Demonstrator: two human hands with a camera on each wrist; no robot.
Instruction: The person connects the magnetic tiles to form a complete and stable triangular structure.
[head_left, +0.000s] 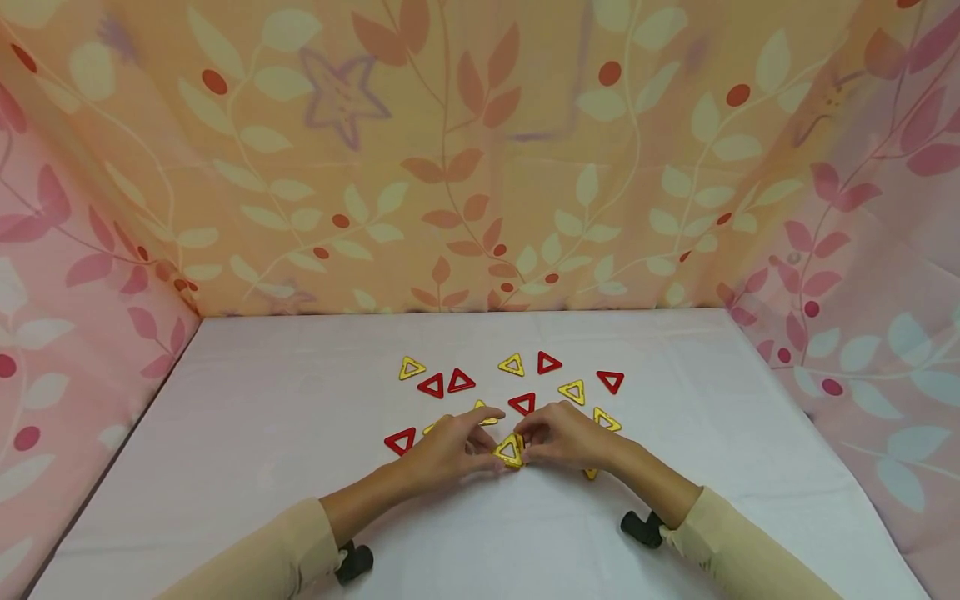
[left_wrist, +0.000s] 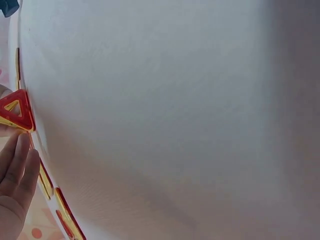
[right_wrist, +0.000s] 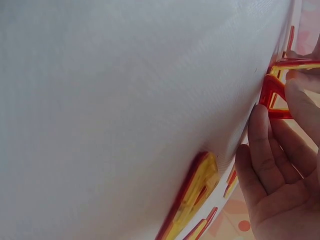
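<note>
Orange and pink leaf-printed cloth (head_left: 442,167) hangs behind and to both sides of a desk (head_left: 210,467) spread with white. Two beige sleeves (head_left: 255,546) reach in from the near edge, a black camera (head_left: 356,564) at each wrist. Near the middle of the desk, the left hand (head_left: 448,446) and the right hand (head_left: 573,433) come close together. Between them is the held triangle (head_left: 505,460), yellow side toward the head view, tilted up; from the wrists its red side shows. The right wrist view suggests two pieces there, touching at an angle. The right fingers pinch this work from its right; the left thumb and fingers pinch at its left, one left finger standing apart. Beyond and around the hands lie loose red triangles (head_left: 555,362) and yellow triangles (head_left: 505,364), several partly hidden by the hands and right wrist.
</note>
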